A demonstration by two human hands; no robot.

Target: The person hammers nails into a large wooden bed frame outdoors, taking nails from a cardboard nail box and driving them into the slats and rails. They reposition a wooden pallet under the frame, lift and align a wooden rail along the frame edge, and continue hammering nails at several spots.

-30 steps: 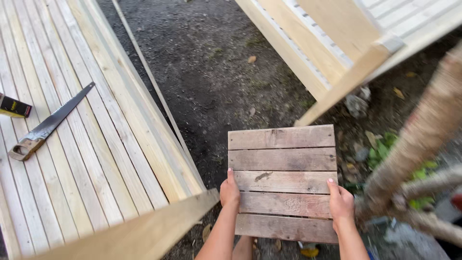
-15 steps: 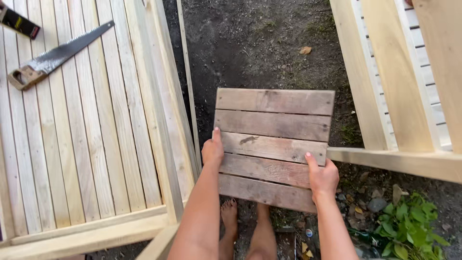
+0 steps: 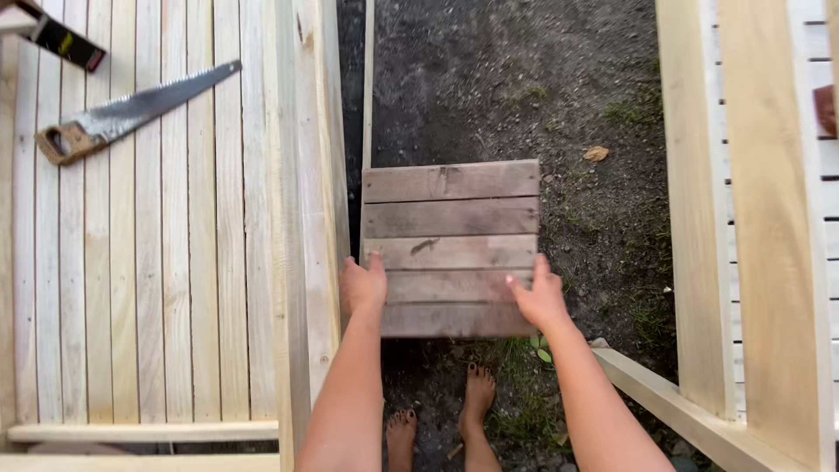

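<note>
— What has changed over the last second?

— The small square panel of five weathered brown wooden slats (image 3: pixel 450 247) sits further left than before, now tight beside the pale wooden slatted frame (image 3: pixel 175 262) instead of out over the open dark soil (image 3: pixel 524 87). It seems the person is carrying it along the gap between the two pale structures.

— How do the hands hold it?

— The left hand (image 3: pixel 364 287) clasps the panel's left edge, fingers curled under and thumb on top; the right hand (image 3: pixel 539 297) grips the right edge the same way. The panel is level, above the bare feet (image 3: pixel 476 393).

— And its look?

— Greyish-brown, stained, darker than the fresh timber. A handsaw with a wooden handle (image 3: pixel 131 109) lies well apart on the frame.
</note>
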